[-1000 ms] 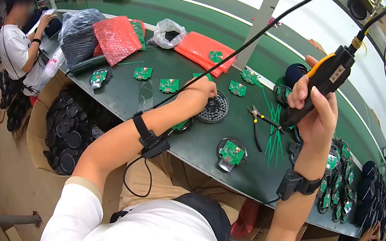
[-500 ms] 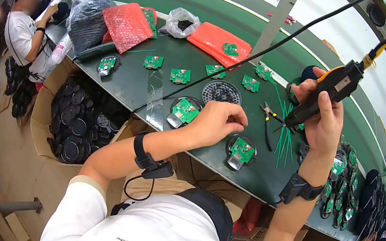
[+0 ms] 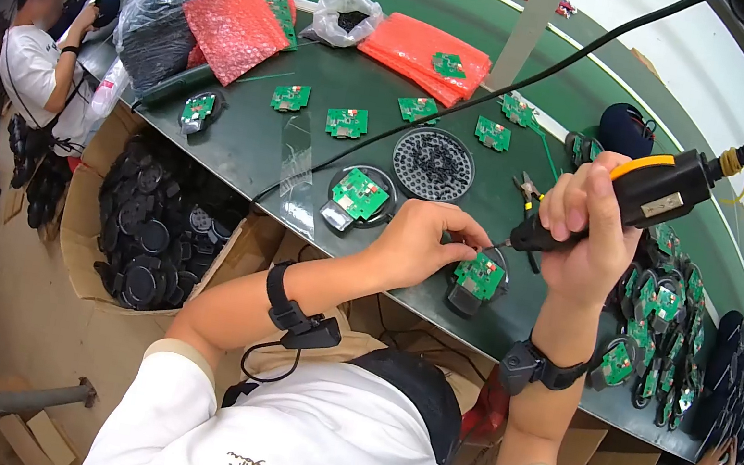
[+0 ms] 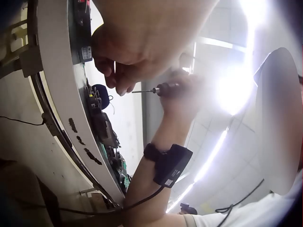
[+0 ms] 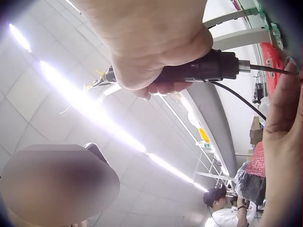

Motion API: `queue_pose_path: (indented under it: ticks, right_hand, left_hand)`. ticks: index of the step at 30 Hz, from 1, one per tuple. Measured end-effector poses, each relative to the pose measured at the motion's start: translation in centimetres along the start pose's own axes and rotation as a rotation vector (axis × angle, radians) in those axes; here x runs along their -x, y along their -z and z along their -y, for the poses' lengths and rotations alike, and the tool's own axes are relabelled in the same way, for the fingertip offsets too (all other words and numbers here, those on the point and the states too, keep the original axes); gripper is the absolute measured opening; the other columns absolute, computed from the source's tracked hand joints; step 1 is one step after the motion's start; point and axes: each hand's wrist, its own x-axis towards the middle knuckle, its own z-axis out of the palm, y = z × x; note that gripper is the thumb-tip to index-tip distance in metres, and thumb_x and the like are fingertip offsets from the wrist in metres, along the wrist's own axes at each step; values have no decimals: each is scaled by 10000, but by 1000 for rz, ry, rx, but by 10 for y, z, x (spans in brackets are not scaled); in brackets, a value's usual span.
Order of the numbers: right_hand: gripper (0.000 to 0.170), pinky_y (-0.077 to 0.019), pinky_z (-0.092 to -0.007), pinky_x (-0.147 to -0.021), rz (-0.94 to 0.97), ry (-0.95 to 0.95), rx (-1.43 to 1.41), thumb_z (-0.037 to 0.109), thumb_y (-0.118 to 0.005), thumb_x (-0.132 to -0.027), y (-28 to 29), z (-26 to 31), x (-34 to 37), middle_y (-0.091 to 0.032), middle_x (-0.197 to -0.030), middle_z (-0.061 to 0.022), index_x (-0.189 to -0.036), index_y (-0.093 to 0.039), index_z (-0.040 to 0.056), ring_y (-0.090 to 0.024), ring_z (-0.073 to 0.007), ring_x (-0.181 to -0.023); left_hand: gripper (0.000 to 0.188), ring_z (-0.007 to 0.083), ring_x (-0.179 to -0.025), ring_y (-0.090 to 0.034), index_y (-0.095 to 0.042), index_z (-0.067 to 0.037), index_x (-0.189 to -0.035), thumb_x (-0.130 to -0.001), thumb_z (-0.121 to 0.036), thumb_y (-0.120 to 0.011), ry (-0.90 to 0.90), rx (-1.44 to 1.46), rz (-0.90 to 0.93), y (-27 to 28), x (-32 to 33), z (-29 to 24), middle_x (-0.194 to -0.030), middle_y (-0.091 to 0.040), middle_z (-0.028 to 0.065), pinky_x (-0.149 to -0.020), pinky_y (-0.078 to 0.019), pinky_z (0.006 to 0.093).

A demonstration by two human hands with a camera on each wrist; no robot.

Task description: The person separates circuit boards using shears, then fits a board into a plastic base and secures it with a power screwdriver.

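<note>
Right hand [image 3: 594, 231]: we see its fingers wrapped round the black electric screwdriver [image 3: 663, 191].
Left hand [image 3: 424, 243]: thumb and forefinger meet at the tip of the bit [image 4: 143, 91]; we cannot tell whether they pinch anything.
Green board [image 3: 480, 274]: on a round black housing, just below those fingertips, on our tabletop [image 3: 239, 149].
Second board [image 3: 361, 194]: beside our left hand.
Round tray [image 3: 396, 161]: beyond it, holding small dark pieces.
</note>
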Motion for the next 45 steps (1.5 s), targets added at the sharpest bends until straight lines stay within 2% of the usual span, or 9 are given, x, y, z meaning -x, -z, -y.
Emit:
queue_pose_path:
  ticks: [20,27,29,30,32,33,39,42,45]
  right_hand:
    - [173,-379,-282,-477,-43,5,47,83,-699,-987,-5,-7,3,-505,-642,-12,-1115,-622,-4,-451,-105,-491]
    - [158,-390,-271,-471,-66,16,68,49,-725,-970,-3,-4,10,-543,-681,-23,-1091,-639,-6,-489,-108,-501]
    - [149,-393,-267,-470,-91,26,101,37,-727,-967,0,-6,12,-554,-690,-27,-1081,-642,-9,-500,-108,-504]
    - [143,-396,-262,-470,-91,37,100,25,-727,-964,2,-8,13,-565,-696,-29,-1075,-645,-13,-508,-107,-504]
    - [137,-399,-258,-469,-98,45,100,12,-727,-961,7,-13,13,-575,-701,-32,-1069,-647,-17,-517,-106,-504]
    - [137,-402,-257,-470,-100,52,128,3,-728,-958,8,-17,12,-582,-706,-32,-1067,-647,-20,-522,-106,-501]
    - [140,-404,-249,-470,-149,23,171,-14,-753,-935,4,-25,15,-605,-720,-18,-1033,-654,-20,-541,-101,-498]
    - [187,-384,-275,-494,-129,8,299,78,-709,-984,5,-26,15,-520,-654,-15,-1129,-627,-6,-466,-110,-498]
    - [186,-383,-274,-493,-138,23,315,82,-714,-982,5,-28,15,-521,-652,-13,-1122,-630,-7,-468,-111,-495]
  left_hand:
    - [181,117,-747,-668,-815,-38,-1024,-845,-40,-834,11,-47,1,4,-1,-12,-897,-773,63,-694,-533,284]
    - [248,131,-792,-693,-795,-48,-1079,-836,-53,-841,2,-27,25,2,4,-6,-909,-762,64,-681,-537,284]
    - [327,205,-913,-714,-773,-67,-1135,-823,-112,-859,-107,-214,-19,5,14,-1,-1042,-749,90,-732,-560,317]
    - [327,205,-913,-714,-773,-67,-1135,-823,-112,-859,-104,-214,-12,5,19,3,-1042,-749,90,-732,-560,317]
    - [396,283,-1025,-692,-759,-86,-1164,-805,-203,-877,-392,-408,-46,2,28,8,-1170,-711,109,-792,-570,365]
    - [478,324,-1075,-669,-756,-95,-1184,-788,-332,-882,-344,-450,-12,0,33,7,-1214,-690,108,-850,-563,405]
    - [575,309,-1054,-649,-764,-120,-1212,-783,-495,-841,-383,-619,13,-6,36,4,-1198,-685,105,-830,-531,425]
    - [564,295,-1038,-641,-772,-130,-1203,-784,-502,-833,-410,-673,15,-8,36,8,-1188,-685,95,-810,-520,419]
    - [554,294,-1033,-641,-777,-129,-1190,-781,-499,-833,-411,-691,13,-9,37,8,-1183,-684,92,-811,-524,420]
